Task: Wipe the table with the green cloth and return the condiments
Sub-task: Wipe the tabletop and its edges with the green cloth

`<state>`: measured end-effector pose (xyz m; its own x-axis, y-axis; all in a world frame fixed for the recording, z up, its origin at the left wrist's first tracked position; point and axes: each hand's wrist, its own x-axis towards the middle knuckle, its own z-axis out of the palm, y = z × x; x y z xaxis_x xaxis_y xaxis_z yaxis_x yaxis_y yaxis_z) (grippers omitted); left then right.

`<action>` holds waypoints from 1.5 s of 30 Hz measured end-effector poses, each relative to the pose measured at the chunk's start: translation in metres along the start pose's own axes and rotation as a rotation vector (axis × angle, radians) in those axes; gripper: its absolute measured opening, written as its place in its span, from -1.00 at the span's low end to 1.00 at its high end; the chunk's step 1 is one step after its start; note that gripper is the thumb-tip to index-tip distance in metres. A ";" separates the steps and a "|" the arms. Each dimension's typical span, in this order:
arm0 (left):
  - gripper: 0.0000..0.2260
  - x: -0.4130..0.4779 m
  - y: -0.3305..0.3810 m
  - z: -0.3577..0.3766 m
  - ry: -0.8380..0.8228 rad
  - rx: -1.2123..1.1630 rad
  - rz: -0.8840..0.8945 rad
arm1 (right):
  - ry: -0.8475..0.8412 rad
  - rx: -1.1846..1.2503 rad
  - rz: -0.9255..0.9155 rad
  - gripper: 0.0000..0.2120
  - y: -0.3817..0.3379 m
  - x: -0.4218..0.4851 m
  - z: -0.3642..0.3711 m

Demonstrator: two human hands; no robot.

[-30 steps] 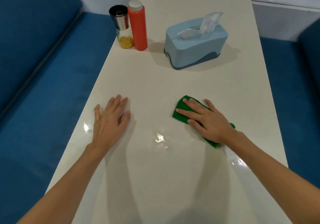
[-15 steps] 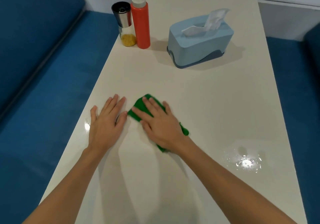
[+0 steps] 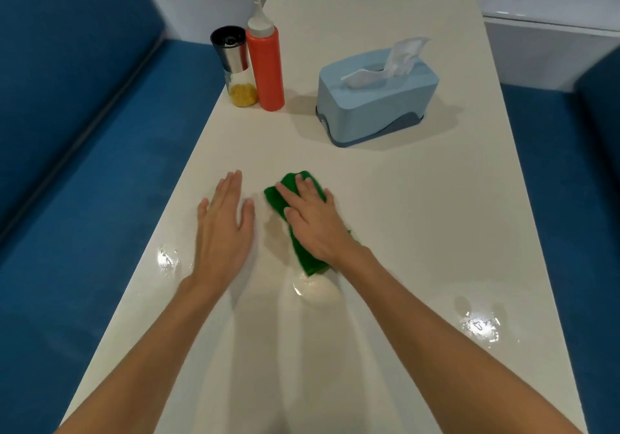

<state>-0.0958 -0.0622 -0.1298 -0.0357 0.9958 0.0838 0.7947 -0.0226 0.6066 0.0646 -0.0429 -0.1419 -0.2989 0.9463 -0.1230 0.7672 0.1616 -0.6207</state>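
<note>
We saw the right hand [image 3: 315,225] lying flat on the green cloth [image 3: 307,261], fingers straight and slightly spread, pressing it onto the counter [image 3: 402,198]. Its grip was fully open: no finger curled round the cloth, which only showed past the fingertips and beside the wrist. The cloth lay in the middle of the counter's near half, a little left of centre. Just to its left we saw the left hand [image 3: 224,229], palm down on the bare counter, fingers straight and close together, its grip open too and holding nothing. The two hands lay side by side, near each other but apart.

At the far left edge of the counter stood a red squeeze bottle [image 3: 266,71] with a white nozzle, upright, and touching its left side a steel-topped shaker [image 3: 236,68] with yellow contents. To their right, well apart, sat a pale blue tissue box [image 3: 375,98] with a tissue [image 3: 402,54] sticking out. We noted shiny wet patches on the counter near the right edge [image 3: 479,326] and near the left edge [image 3: 166,259]. Blue seats [image 3: 84,198] ran along both sides.
</note>
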 end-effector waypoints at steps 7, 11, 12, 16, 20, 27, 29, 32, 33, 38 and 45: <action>-0.48 -0.002 0.077 0.083 -0.068 0.234 -0.170 | 0.468 0.556 0.268 -0.52 0.027 -0.019 -0.037; -0.49 -0.002 0.078 0.099 -0.018 0.262 -0.215 | 0.391 0.341 0.215 -0.58 0.046 -0.018 -0.031; -0.50 -0.004 0.073 0.096 -0.037 0.249 -0.169 | 0.340 0.258 0.209 -0.57 0.050 -0.016 -0.027; -0.50 -0.022 0.030 0.064 -0.228 0.281 0.241 | 0.185 -0.284 0.187 -0.47 0.059 -0.014 -0.011; -0.50 -0.019 -0.033 0.015 -0.232 0.387 0.347 | 0.193 -0.396 0.186 -0.45 0.061 -0.016 -0.005; -0.48 0.051 -0.007 0.040 -0.090 0.459 -0.214 | 0.181 -0.478 0.192 -0.40 0.060 -0.014 -0.003; -0.49 0.051 0.019 0.060 -0.081 0.424 -0.191 | 0.175 -0.473 0.189 -0.38 0.060 -0.013 -0.004; -0.50 0.018 0.037 0.070 -0.106 0.405 0.045 | 0.161 -0.479 0.191 -0.38 0.060 -0.013 -0.004; -0.50 0.004 0.034 0.066 -0.132 0.408 0.123 | 0.157 -0.485 0.190 -0.38 0.061 -0.013 -0.004; -0.48 -0.022 -0.028 0.017 -0.217 0.504 0.217 | 0.159 -0.483 0.182 -0.42 0.061 -0.014 -0.005; -0.43 0.052 -0.058 0.003 -0.144 0.581 0.006 | 0.170 -0.480 0.209 -0.42 0.057 -0.013 -0.003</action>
<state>-0.1417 -0.0091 -0.1632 0.0203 0.9987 -0.0468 0.9973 -0.0169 0.0710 0.1141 -0.0451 -0.1737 -0.0471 0.9974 -0.0544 0.9849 0.0373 -0.1690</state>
